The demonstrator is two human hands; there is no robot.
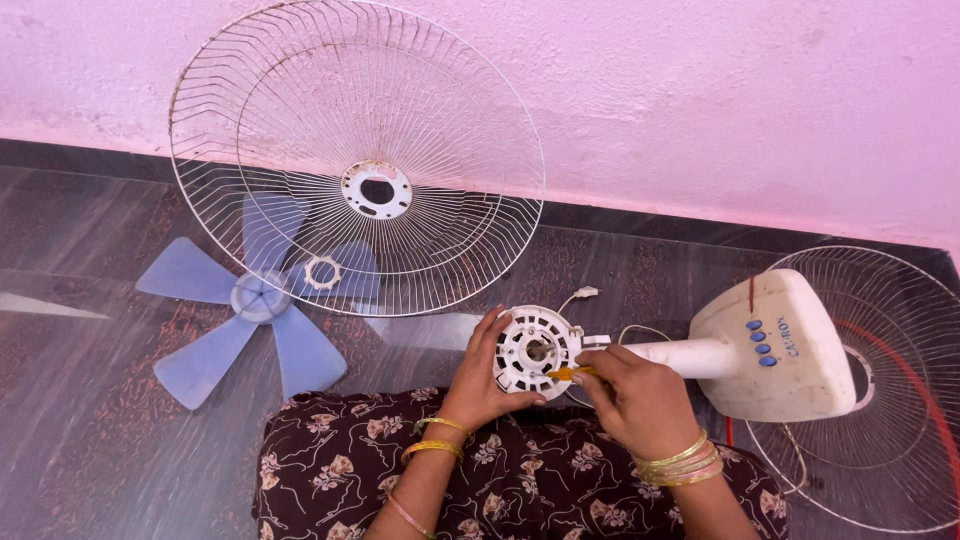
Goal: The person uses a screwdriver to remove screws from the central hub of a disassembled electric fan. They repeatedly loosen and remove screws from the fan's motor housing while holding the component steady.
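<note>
A white round fan motor housing (535, 350) lies on my lap at the end of a white fan stem (680, 357). My left hand (483, 372) grips the housing's left side. My right hand (630, 392) holds a small yellow-handled screwdriver (570, 373), its tip pointed at the housing's face. Gold bangles sit on both wrists. The stem leads right to the cream fan base (775, 345) with blue buttons.
A wire fan guard (440, 200) leans against the pink wall. A pale blue fan blade (250, 310) and a white ring (322, 272) lie on the dark patterned floor. A second wire guard (890, 400) lies under the base at right.
</note>
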